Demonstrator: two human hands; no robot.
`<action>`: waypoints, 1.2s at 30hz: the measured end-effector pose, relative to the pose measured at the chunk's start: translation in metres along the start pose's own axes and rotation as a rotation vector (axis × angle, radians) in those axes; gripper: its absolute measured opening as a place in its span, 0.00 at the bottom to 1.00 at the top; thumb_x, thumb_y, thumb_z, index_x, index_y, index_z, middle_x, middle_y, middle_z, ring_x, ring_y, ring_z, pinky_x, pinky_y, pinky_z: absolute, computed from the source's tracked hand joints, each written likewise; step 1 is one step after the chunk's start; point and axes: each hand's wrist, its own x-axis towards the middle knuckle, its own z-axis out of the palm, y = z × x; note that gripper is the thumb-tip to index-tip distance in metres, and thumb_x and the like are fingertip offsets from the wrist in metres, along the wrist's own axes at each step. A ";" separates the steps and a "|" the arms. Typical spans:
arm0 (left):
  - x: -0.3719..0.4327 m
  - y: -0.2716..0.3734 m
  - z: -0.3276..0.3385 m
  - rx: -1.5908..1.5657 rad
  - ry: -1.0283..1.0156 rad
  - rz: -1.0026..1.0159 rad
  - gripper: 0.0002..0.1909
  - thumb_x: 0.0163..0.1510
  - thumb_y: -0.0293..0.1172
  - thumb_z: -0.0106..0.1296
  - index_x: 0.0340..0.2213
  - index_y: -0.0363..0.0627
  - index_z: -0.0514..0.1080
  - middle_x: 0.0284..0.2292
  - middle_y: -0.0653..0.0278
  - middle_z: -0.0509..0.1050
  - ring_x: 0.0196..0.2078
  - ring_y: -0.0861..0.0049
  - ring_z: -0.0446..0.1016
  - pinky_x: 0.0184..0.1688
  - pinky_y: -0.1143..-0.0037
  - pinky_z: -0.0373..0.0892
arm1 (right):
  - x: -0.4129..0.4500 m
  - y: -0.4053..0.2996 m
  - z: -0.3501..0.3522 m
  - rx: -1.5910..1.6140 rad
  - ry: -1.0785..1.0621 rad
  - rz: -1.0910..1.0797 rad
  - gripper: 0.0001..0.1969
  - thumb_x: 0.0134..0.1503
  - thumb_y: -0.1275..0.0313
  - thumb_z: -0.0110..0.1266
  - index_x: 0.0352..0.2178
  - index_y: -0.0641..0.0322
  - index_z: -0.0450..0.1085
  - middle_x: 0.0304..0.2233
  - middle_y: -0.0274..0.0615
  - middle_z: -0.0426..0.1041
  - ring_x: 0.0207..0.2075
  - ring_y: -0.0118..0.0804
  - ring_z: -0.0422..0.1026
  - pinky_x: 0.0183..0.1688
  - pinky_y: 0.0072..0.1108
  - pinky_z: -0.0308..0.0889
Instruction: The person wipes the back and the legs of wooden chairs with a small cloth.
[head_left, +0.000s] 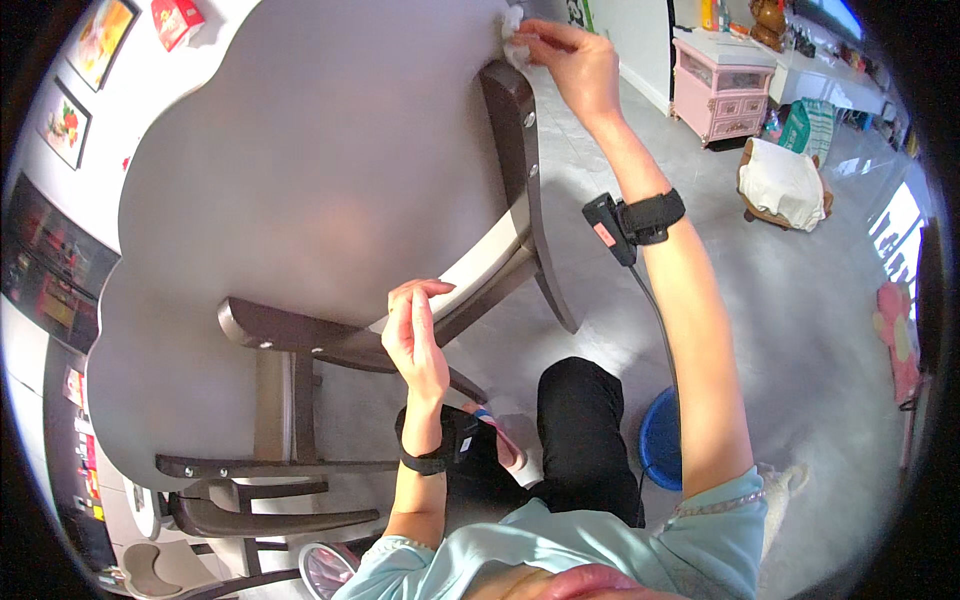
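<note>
My right hand (581, 67) pinches a crumpled white tissue or cloth (514, 41) between thumb and fingers. It is just beyond the upper end of a dark brown wooden chair post (511, 127) with round metal bolt heads. My left hand (417, 345) has its fingers drawn together, with nothing visible in them. It is in front of the chair's pale backrest panel (480, 259); whether it touches the panel is unclear. The chair's other dark post (292, 326) lies left of that hand. Behind the chair spreads a large grey tabletop (300, 187) with a scalloped edge.
More dark wooden chairs (277, 466) stand at lower left, near a lined waste bin (327, 568). A blue bucket (661, 442) is on the grey floor beside my legs. Farther right are a pink cabinet (724, 94) and a low stool with a white cloth (784, 184).
</note>
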 end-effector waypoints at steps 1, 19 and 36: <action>-0.003 -0.001 -0.004 -0.004 0.006 -0.019 0.15 0.58 0.28 0.36 0.26 0.33 0.70 0.29 0.61 0.72 0.34 0.78 0.68 0.42 0.78 0.60 | 0.004 -0.014 0.002 -0.028 0.002 0.003 0.05 0.47 0.75 0.55 0.27 0.61 0.74 0.22 0.40 0.74 0.24 0.30 0.73 0.27 0.18 0.65; -0.010 -0.044 -0.016 -0.155 0.031 -0.159 0.16 0.58 0.31 0.38 0.26 0.33 0.71 0.26 0.64 0.73 0.32 0.81 0.68 0.40 0.79 0.62 | -0.044 -0.031 0.031 -0.423 0.304 -0.576 0.06 0.37 0.79 0.58 0.20 0.58 0.71 0.21 0.36 0.71 0.27 0.38 0.68 0.30 0.24 0.63; -0.005 -0.073 0.001 -0.122 -0.082 -0.102 0.15 0.58 0.33 0.38 0.26 0.35 0.70 0.28 0.66 0.71 0.34 0.80 0.66 0.41 0.79 0.60 | -0.094 -0.001 0.040 -0.623 0.271 -0.682 0.07 0.36 0.81 0.56 0.21 0.60 0.70 0.23 0.34 0.70 0.24 0.34 0.67 0.27 0.24 0.57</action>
